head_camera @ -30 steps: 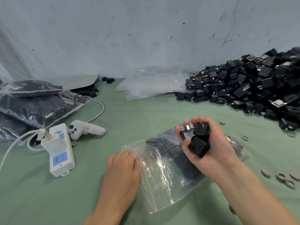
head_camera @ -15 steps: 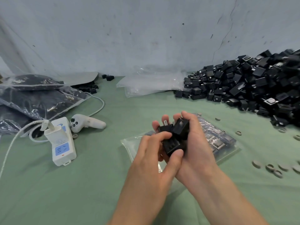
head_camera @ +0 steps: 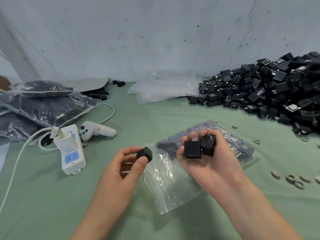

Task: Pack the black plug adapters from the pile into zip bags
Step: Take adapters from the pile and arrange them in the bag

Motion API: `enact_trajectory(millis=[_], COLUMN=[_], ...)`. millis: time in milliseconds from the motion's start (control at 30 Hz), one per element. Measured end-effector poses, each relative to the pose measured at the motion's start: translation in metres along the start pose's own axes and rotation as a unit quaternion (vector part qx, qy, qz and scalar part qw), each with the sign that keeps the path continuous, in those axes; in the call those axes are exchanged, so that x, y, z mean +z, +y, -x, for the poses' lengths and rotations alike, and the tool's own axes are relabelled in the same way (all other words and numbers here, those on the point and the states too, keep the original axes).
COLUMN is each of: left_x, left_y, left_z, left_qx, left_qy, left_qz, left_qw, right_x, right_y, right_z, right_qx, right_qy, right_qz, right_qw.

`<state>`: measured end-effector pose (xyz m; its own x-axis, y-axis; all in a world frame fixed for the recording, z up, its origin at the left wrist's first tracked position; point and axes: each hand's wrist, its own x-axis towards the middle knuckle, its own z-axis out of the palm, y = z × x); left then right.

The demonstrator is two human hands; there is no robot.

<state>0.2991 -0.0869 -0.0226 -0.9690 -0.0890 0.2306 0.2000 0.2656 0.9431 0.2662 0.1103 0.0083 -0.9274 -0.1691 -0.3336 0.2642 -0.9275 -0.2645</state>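
Centre frame: my left hand point(head_camera: 124, 163) pinches one black plug adapter point(head_camera: 144, 154) between thumb and fingertips, at the left edge of a clear zip bag point(head_camera: 173, 184) lying flat on the green table point(head_camera: 52, 205). Just right of it, my right hand point(head_camera: 207, 161) curls round two more adapters point(head_camera: 192, 149). The pile point(head_camera: 268, 90) fills the upper right. I judge the adapters light, rigid and smooth (prongs may snag the limp film), so best held by their flat sides.

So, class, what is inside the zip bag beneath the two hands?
The zip bag holds black plug adapters at its far end; the near end looks empty. The right hand covers some of them.
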Motion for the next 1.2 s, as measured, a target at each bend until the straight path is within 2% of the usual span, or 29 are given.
enact_trajectory(millis=[100,200,433,567,667,900,1067,1200], left_x=[-0.024,-0.029,0.000,0.009,0.011,0.017,0.020,0.024], left_y=[-0.025,-0.035,-0.031,-0.033,-0.033,-0.035,-0.038,-0.040], left_z=[0.001,0.003,0.006,0.006,0.004,-0.008,-0.013,-0.016], left_qx=[0.016,0.034,0.082,0.101,0.098,0.041,0.087,0.087], left_qy=[-0.001,-0.048,-0.121,-0.155,-0.157,-0.129,-0.148,-0.136], left_qz=[-0.218,-0.300,-0.288,-0.320,-0.337,-0.313,-0.333,-0.332], left_qw=[0.976,0.952,0.946,0.929,0.923,0.940,0.927,0.929], right_x=[-0.002,-0.005,-0.017,-0.021,-0.021,-0.022,-0.020,-0.019], right_y=[-0.013,-0.026,-0.037,-0.040,-0.044,-0.041,-0.043,-0.044], right_z=[0.001,0.000,-0.004,-0.003,-0.001,-0.002,-0.004,-0.004], right_qx=[-0.028,-0.050,-0.058,-0.061,-0.068,-0.066,-0.055,-0.056], right_qy=[0.006,0.002,0.004,0.013,0.018,0.001,-0.003,-0.007], right_qz=[-0.018,-0.021,-0.011,-0.006,0.001,0.077,0.077,0.080], right_qw=[0.999,0.999,0.998,0.998,0.998,0.995,0.996,0.995])
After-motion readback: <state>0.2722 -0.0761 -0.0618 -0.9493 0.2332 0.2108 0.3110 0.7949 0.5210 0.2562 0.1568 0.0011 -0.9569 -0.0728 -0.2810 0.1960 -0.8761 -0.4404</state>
